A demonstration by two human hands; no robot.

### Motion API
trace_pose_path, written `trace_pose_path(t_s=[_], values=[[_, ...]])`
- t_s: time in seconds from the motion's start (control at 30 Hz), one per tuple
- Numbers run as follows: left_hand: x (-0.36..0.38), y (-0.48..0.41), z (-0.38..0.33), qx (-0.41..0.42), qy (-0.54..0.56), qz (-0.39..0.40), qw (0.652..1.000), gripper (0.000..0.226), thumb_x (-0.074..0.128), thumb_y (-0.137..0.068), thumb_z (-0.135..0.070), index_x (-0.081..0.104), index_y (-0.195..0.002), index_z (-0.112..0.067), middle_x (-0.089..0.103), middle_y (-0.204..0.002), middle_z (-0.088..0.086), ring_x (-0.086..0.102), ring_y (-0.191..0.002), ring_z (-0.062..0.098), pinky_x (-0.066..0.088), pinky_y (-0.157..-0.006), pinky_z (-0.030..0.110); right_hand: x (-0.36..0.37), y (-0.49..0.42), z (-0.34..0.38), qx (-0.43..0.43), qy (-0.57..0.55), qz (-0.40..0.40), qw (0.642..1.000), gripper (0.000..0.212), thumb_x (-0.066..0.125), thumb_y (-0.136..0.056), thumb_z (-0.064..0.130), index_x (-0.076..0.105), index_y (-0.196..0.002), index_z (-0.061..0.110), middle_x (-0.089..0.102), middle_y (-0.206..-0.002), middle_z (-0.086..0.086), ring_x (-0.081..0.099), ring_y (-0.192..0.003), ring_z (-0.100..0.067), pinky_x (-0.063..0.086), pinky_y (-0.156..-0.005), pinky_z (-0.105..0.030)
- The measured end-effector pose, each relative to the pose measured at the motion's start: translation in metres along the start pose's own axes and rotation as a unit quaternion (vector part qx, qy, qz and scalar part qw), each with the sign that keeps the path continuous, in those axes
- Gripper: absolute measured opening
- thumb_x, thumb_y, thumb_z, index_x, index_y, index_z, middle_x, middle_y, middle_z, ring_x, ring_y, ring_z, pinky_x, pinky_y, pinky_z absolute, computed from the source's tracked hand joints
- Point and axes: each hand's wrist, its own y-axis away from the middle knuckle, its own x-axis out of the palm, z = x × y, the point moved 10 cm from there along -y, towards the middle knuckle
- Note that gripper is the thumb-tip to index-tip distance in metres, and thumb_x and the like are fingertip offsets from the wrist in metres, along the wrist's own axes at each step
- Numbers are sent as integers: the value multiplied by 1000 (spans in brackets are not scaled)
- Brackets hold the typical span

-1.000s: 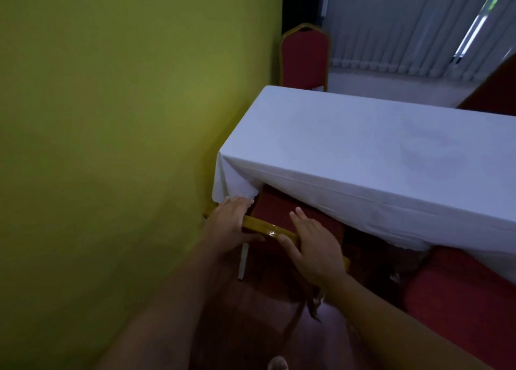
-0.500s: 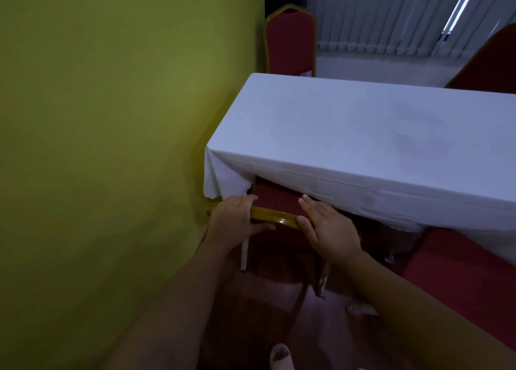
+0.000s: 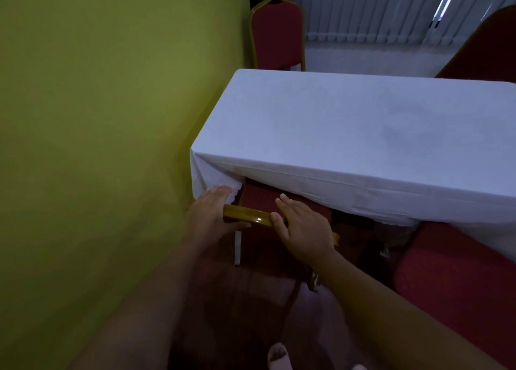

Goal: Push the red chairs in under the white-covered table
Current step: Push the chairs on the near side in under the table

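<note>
A red chair with a gold frame (image 3: 247, 217) stands at the near left corner of the white-covered table (image 3: 349, 123), its backrest top close to the hanging cloth and its seat hidden beneath. My left hand (image 3: 209, 216) grips the left end of the gold top rail, thumb under it. My right hand (image 3: 304, 227) lies over the rail's right part, fingers pointing at the table. A second red chair (image 3: 458, 280) sits at the lower right, partly under the cloth.
A yellow-green wall (image 3: 97, 146) runs close along the left. Another red chair (image 3: 276, 34) stands behind the table's far end, and a dark red chair back (image 3: 485, 48) shows at the upper right. Vertical blinds (image 3: 377, 9) cover the far window. My slipper (image 3: 277, 355) is on the floor.
The chair has slid further in toward the table with both hands on its rail. My left fingertips now touch the cloth's corner.
</note>
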Motion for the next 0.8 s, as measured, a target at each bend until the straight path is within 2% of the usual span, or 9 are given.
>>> trace_pose_path(t_s=[0.07, 0.2, 0.4, 0.47, 0.57, 0.67, 0.73, 0.8], values=[[2, 0, -1, -10, -4, 3, 1000, 97, 63, -60, -74, 52, -128, -7, 58, -131, 12, 53, -122, 29, 43, -100, 44, 1, 0, -4, -16, -2, 8, 1000, 67, 14, -97, 57, 61, -126, 19, 61, -130, 0, 59, -117, -16, 53, -79, -30], [6, -2, -9, -22, 6, 4, 1000, 100, 60, -61, -78, 48, -130, -6, 55, -133, 12, 49, -125, 30, 42, -103, 44, -1, -6, -16, -25, -7, 13, 1000, 61, 22, -95, 54, 58, -129, 19, 58, -135, 0, 55, -122, -16, 51, -86, -32], [8, 6, -8, -62, 30, -16, 997, 101, 54, -63, -79, 46, -131, -5, 53, -134, 14, 45, -127, 31, 39, -105, 50, -4, -3, -19, -12, -8, 9, 1000, 74, 10, -93, 62, 55, -133, 18, 54, -139, -1, 51, -126, -18, 47, -94, -34], [11, 13, -6, -79, 34, -26, 996, 98, 53, -66, -78, 44, -131, -5, 51, -135, 15, 42, -129, 31, 33, -109, 51, -4, 0, -20, -7, -13, 13, 1000, 79, 5, -92, 63, 51, -135, 17, 52, -141, -3, 49, -128, -20, 45, -97, -36], [18, 25, -5, -107, 38, -33, 993, 94, 49, -73, -73, 40, -136, -3, 44, -142, 16, 35, -136, 31, 20, -113, 48, -3, 8, -26, -9, -25, 20, 999, 74, 8, -95, 59, 46, -139, 14, 48, -144, -5, 46, -131, -22, 39, -103, -35], [20, 33, -8, -129, 30, -52, 990, 87, 54, -81, -61, 33, -140, 0, 36, -148, 18, 26, -141, 31, 16, -115, 50, -4, 15, -33, -21, -31, 47, 998, 72, 8, -94, 59, 40, -143, 16, 40, -150, -4, 39, -135, -21, 32, -108, -34], [18, 40, -18, -139, 21, -73, 987, 79, 65, -84, -39, 29, -142, 2, 32, -150, 20, 23, -142, 34, 21, -114, 56, -2, 17, -41, -22, -37, 83, 996, 69, 12, -93, 58, 33, -147, 20, 31, -155, -2, 31, -139, -19, 28, -111, -34], [17, 50, -31, -154, 14, -93, 984, 81, 69, -82, -20, 23, -144, 5, 26, -152, 23, 22, -142, 36, 24, -113, 56, -1, 21, -53, -18, -43, 115, 992, 62, 18, -96, 56, 26, -149, 23, 25, -157, 0, 25, -142, -19, 25, -112, -35]])
